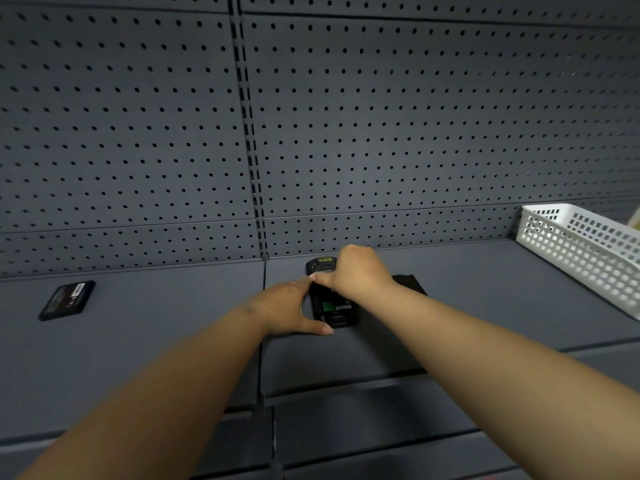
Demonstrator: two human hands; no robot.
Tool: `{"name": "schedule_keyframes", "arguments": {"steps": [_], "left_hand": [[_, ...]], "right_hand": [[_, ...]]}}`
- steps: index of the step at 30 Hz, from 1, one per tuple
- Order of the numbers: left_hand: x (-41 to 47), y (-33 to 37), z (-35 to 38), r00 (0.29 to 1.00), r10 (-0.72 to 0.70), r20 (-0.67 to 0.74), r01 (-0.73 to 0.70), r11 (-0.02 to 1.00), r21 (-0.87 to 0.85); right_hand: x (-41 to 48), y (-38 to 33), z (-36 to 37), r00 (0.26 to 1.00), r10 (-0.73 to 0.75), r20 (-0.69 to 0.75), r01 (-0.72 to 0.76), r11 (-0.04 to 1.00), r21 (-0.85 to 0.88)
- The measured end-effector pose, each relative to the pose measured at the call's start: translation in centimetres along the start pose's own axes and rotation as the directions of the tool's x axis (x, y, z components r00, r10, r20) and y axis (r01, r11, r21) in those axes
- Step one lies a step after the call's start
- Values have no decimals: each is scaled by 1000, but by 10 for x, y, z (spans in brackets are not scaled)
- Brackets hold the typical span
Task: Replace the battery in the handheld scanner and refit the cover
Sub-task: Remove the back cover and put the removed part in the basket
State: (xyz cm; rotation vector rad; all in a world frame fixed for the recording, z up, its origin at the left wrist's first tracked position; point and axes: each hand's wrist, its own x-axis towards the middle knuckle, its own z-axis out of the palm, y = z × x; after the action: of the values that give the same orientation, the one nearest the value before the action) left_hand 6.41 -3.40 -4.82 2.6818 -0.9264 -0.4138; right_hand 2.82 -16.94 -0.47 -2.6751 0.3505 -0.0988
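Scanner (331, 306) lies face down on the grey shelf (485, 292), bay open, both your hands on it.
Head view: left hand (284, 308) spread wide, bracing its side; right hand (356, 271) curled over its top, grip hidden. Rigid, light casing: hold the edges. Spare battery (66, 300) sits well left.

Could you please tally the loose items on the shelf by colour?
Black: 3: the black handheld scanner with its back open, the flat black rectangular battery, and a flat black piece behind the right forearm, possibly the cover.
White: 1: the white perforated plastic basket.
Total: 4
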Motion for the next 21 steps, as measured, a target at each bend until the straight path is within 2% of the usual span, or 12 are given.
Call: {"name": "schedule_keyframes", "arguments": {"steps": [6, 10, 15, 21], "left_hand": [[-2, -5, -16, 999, 33, 6, -33, 999, 43], [-3, -1, -33, 990, -7, -144, 23, 994, 110], [4, 30, -44, 923, 11, -385, 120, 942, 315], [25, 82, -33, 887, 70, -457, 146, 896, 419]], "right_hand": [[2, 4, -22, 993, 81, -89, -73, 994, 87], [6, 18, -42, 978, 148, -150, -126, 980, 152], [12, 48, -51, 965, 162, -208, -131, 979, 155], [13, 93, -70, 965, 126, -232, -89, 982, 164]]}}
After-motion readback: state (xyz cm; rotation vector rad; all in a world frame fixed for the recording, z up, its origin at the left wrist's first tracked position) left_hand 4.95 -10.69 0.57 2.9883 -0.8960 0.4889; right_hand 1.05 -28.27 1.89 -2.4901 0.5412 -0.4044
